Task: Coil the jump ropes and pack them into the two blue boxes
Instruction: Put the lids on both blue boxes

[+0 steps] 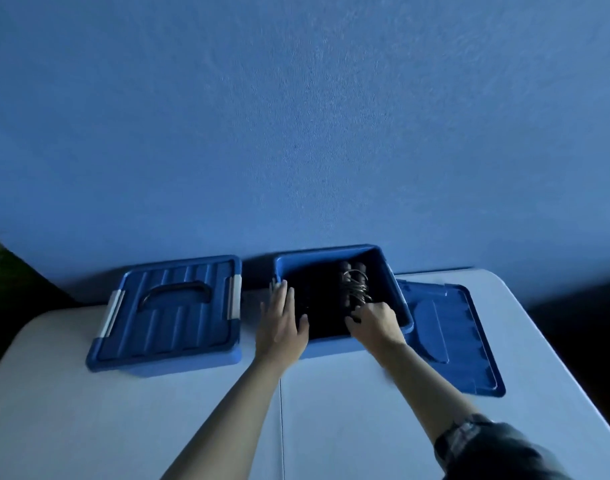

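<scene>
A coiled jump rope (354, 287) lies inside the open blue box (331, 259), right side; the right hand (374, 322) curls around its near end. The left hand (282, 320) rests flat-fingered (thumb inside) on the box's left wall. A closed blue box (168, 313) sits left; a loose lid (449, 337) lies right.

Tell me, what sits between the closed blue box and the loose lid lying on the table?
In the head view, the open blue box sits between the closed box and the loose lid. Both hands reach into it, with a coiled jump rope inside.
</scene>
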`<action>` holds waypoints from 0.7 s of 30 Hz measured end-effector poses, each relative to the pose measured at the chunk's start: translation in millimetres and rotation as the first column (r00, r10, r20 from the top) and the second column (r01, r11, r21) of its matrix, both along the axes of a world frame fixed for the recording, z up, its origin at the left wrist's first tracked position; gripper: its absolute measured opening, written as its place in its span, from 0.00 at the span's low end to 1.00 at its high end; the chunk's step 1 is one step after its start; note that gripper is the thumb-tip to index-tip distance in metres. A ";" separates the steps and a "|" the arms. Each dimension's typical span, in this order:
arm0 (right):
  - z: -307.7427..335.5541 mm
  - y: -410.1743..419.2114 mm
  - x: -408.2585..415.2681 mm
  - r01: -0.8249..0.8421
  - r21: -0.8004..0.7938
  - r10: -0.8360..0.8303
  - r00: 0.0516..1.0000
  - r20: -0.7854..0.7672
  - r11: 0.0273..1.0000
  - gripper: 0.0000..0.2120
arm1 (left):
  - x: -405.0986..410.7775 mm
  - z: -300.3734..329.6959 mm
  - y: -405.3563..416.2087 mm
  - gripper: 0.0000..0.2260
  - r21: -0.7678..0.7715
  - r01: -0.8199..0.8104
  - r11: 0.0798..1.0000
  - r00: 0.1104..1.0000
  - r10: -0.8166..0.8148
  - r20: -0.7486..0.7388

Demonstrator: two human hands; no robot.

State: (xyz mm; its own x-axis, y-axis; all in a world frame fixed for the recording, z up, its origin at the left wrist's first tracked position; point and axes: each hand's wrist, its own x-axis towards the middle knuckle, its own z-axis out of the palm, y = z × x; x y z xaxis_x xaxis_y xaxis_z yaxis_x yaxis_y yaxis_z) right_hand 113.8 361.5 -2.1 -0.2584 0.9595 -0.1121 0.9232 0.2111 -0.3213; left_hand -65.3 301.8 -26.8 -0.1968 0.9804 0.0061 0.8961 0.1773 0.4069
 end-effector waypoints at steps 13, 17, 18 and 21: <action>-15.4 4.9 26.2 -0.169 0.139 0.195 0.960 -0.199 0.976 0.11 | -2.3 -6.9 -0.6 0.30 0.059 -0.024 0.998 0.999 0.021 0.050; -13.2 -1.3 49.9 -0.106 0.476 0.215 0.960 -0.181 0.873 0.13 | -0.2 -7.0 -2.2 0.33 0.048 -0.074 0.996 0.988 0.067 0.136; -15.4 -1.9 58.1 -0.030 0.509 0.153 0.968 -0.201 0.860 0.15 | 0.1 -6.5 -2.1 0.34 0.044 -0.077 0.996 0.984 0.069 0.164; -26.9 -5.0 84.3 0.218 0.385 -0.110 0.952 -0.284 0.897 0.20 | 2.7 -5.2 0.8 0.38 0.054 -0.109 0.993 0.969 0.094 0.226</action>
